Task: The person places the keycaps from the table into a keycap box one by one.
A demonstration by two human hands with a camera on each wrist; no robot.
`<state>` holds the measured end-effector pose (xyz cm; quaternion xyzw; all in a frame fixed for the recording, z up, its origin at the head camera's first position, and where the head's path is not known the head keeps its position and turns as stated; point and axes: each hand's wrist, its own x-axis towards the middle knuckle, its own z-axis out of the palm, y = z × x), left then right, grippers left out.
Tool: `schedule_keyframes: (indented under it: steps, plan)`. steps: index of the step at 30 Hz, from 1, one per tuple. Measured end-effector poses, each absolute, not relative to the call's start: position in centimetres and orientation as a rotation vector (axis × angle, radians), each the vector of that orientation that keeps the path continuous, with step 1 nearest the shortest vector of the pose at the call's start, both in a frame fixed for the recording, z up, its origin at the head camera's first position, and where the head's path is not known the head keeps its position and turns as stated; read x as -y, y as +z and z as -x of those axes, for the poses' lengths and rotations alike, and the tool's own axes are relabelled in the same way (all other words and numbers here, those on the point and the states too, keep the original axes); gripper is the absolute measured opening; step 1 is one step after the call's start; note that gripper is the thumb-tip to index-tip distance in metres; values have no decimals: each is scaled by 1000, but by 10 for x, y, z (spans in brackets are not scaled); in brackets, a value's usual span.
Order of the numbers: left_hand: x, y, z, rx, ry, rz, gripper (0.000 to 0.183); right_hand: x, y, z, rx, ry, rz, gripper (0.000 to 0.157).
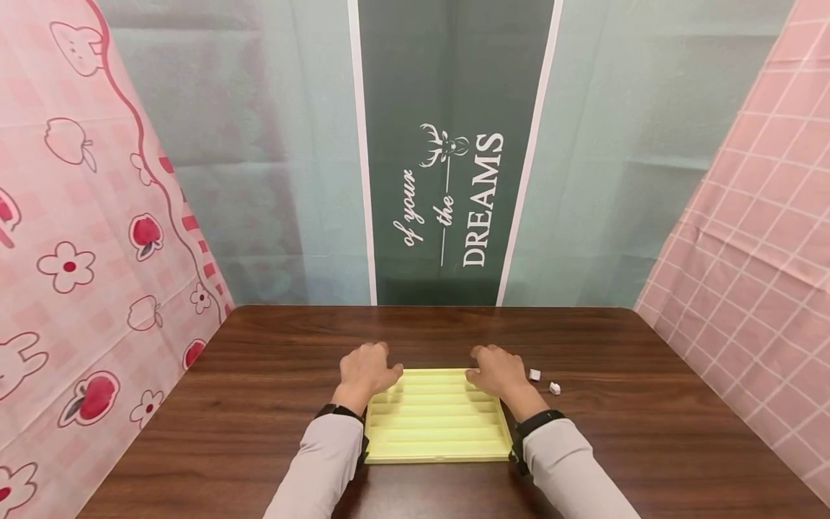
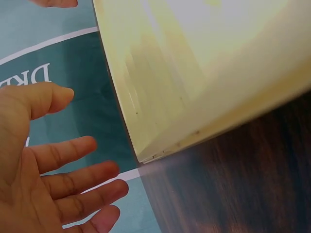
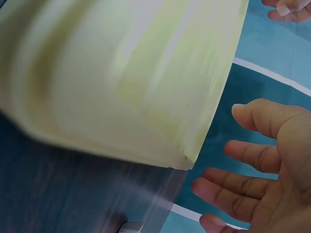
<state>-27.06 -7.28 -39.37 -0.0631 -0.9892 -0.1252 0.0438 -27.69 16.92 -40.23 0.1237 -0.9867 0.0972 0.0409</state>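
Note:
A pale yellow tray [image 1: 441, 432] with ridges running across it lies on the table in the head view. My left hand [image 1: 364, 371] is held over its far left corner, palm facing inward. At the far right corner is my right hand [image 1: 502, 372], mirroring the left. Both wrist views show fingers apart and loosely bent, with a gap between them and the tray's edge. In the left wrist view the left hand [image 2: 58, 165] holds nothing; the right hand [image 3: 262, 170] likewise in the right wrist view.
Two small white pieces, one blocky [image 1: 534, 375] and one irregular [image 1: 555, 388], lie on the dark wooden table [image 1: 259, 432] just right of my right hand. A printed curtain [image 1: 447, 86] hangs behind the table's far edge, with pink cloths [image 1: 84, 216] at both sides.

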Motion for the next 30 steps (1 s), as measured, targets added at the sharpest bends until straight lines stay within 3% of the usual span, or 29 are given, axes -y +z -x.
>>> schedule_keyframes:
  steps: [19,30]
  plan:
    - [76,-393,261,3061,-483,153,42,-182,-405,277,3057,308,-404,30]
    - [77,-395,246,3060,-595,111,40,-200,-408,278,3047,285,-380,31]
